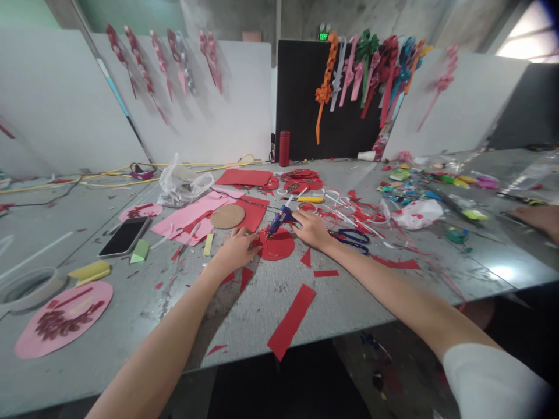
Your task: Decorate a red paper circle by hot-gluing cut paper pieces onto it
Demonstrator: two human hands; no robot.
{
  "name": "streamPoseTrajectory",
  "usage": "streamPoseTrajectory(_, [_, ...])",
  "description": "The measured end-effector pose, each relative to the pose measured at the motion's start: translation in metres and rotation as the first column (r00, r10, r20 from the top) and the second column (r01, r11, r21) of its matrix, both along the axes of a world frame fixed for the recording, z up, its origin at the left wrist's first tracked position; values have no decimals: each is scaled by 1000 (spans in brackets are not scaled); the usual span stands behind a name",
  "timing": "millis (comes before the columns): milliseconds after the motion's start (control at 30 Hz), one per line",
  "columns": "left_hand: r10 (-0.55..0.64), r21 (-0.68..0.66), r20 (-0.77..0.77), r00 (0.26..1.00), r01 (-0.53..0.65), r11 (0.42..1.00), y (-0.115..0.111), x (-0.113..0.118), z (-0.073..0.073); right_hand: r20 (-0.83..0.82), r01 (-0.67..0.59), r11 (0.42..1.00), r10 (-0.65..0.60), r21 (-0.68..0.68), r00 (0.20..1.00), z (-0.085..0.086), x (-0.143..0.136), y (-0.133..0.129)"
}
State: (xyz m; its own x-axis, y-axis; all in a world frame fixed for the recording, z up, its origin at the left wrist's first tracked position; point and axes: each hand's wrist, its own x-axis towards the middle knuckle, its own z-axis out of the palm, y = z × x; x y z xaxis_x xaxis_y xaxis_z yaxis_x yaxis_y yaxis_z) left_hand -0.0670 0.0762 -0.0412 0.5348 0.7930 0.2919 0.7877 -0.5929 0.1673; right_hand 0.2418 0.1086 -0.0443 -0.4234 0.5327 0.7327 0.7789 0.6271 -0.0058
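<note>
A round red paper piece (279,247) lies on the grey table in front of me. My right hand (311,228) is wrapped round a blue glue gun (279,219), whose tip points down at the red circle. My left hand (238,250) rests at the circle's left edge with its fingers bent together; what its fingertips hold, if anything, is too small to tell. Just behind my left hand sits a brown cardboard disc (227,216) on red and pink sheets (192,218). Scissors with blue handles (353,237) lie to the right of my right hand.
A phone (124,236), a tape roll (30,288) and a pink decorated oval (65,320) lie left. A red strip (292,320) overhangs the front edge. A red bottle (284,149) stands behind. Another person's hand (535,220) is far right.
</note>
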Motion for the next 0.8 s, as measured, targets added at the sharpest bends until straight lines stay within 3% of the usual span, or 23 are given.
streamPoseTrajectory(800, [-11, -2, 28, 1000, 11, 1000, 1, -1, -2, -8, 4, 1000, -4, -4, 1000, 2, 2, -1])
